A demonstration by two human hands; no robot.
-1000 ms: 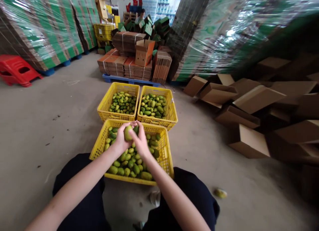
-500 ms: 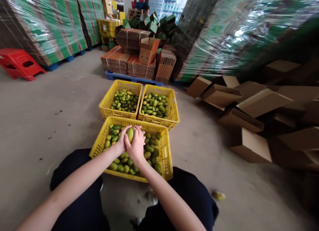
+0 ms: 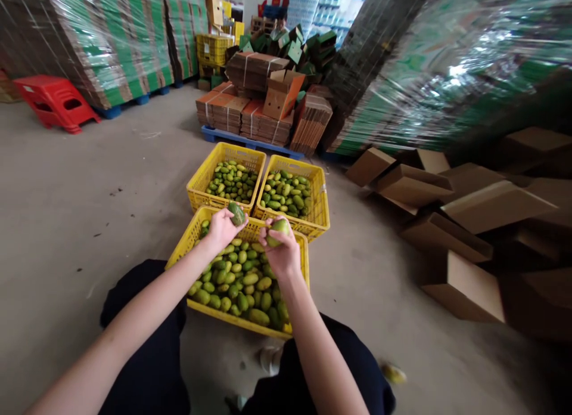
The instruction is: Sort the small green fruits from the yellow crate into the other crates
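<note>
My left hand (image 3: pixel 222 229) is closed around a dark green mango (image 3: pixel 236 214) above the far edge of the near yellow crate (image 3: pixel 179 251). A lighter green mango (image 3: pixel 279 229) sits in the curled fingers of my right hand (image 3: pixel 285 251), over the crate's right side. The hands are apart, with a gap between them. Below them the near crate holds many green and yellowish mangoes (image 3: pixel 250 279). My right forearm hides part of its right side.
Two more yellow crates of mangoes, a left one (image 3: pixel 199 191) and a right one (image 3: pixel 319 212), adjoin the near crate. Flattened cartons (image 3: pixel 218 114) lie on a blue pallet (image 3: pixel 250 143). Open cardboard boxes (image 3: pixel 411 185) are heaped at right. A red stool (image 3: pixel 58 102) stands left; one mango (image 3: pixel 393 373) lies on the floor.
My hands were together around a mango over the crate; now they have separated, each with a mango. The right hand moved right. The view has shifted slightly left.
</note>
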